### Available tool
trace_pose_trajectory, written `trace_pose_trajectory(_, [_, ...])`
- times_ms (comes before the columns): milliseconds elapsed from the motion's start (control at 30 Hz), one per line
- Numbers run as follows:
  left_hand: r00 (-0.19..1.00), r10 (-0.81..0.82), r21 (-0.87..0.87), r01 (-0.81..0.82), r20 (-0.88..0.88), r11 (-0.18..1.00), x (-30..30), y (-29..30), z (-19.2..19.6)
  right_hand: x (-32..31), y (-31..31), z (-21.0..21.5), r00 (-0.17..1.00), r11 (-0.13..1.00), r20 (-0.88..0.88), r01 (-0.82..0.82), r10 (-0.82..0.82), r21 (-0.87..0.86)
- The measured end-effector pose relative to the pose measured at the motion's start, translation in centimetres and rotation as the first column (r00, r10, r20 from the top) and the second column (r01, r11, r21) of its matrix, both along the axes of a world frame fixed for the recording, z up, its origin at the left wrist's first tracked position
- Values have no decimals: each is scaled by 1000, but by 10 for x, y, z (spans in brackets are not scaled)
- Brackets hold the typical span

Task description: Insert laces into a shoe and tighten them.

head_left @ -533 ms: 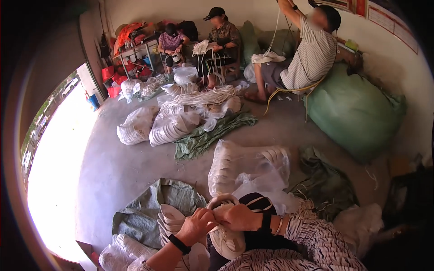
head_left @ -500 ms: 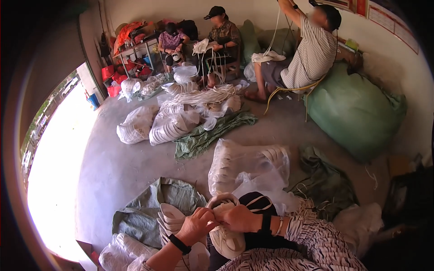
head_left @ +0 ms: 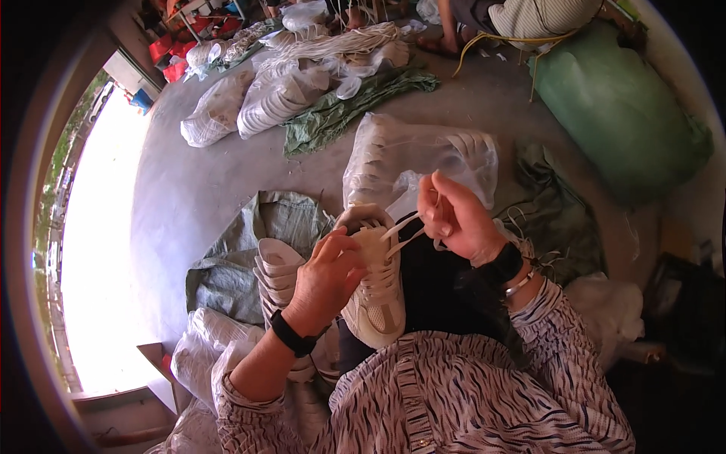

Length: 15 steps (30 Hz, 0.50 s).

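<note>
A cream sneaker (head_left: pixel 380 300) rests on my lap, its toe turned toward me and its opening away. My left hand (head_left: pixel 324 274) is at the sneaker's left side, fingers bent over the tongue and lace area. To the right of the shoe, my right hand (head_left: pixel 461 219) pinches a pale shoelace (head_left: pixel 403 225). Strands of that lace run taut from the upper eyelets to the fingers. Left of the sneaker stands a tight row of nested cream shoe pieces (head_left: pixel 277 274), partly hidden by my left arm.
A clear plastic bag (head_left: pixel 423 155) of pale shoes lies ahead, with a green woven sack (head_left: pixel 249 250) to its left. Farther off are more bagged shoes (head_left: pixel 280 98) and a pile of laces (head_left: pixel 340 41). A bulging green sack (head_left: pixel 616 113) sits at right, beside a seated person.
My right hand has moved away from the sneaker, up and to the right, drawing the lace out. My left hand stays at the shoe. The view has tilted down.
</note>
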<state>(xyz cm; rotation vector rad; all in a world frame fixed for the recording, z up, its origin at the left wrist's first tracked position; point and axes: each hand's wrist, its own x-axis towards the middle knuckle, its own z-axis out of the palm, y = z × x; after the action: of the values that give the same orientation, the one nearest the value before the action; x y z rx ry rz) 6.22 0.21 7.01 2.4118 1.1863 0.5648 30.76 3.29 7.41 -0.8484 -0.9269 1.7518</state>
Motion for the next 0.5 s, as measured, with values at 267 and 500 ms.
trace_pose_trajectory(267, [985,-108,-13,107,-134,994,4,1,8,-21,-51,-43,423,435,798,-677,-430,593])
trace_pose_trajectory(500, [988,-30,26,34,-154,999,10,1,2,-15,-51,-47,463,300,777,-738,-426,604])
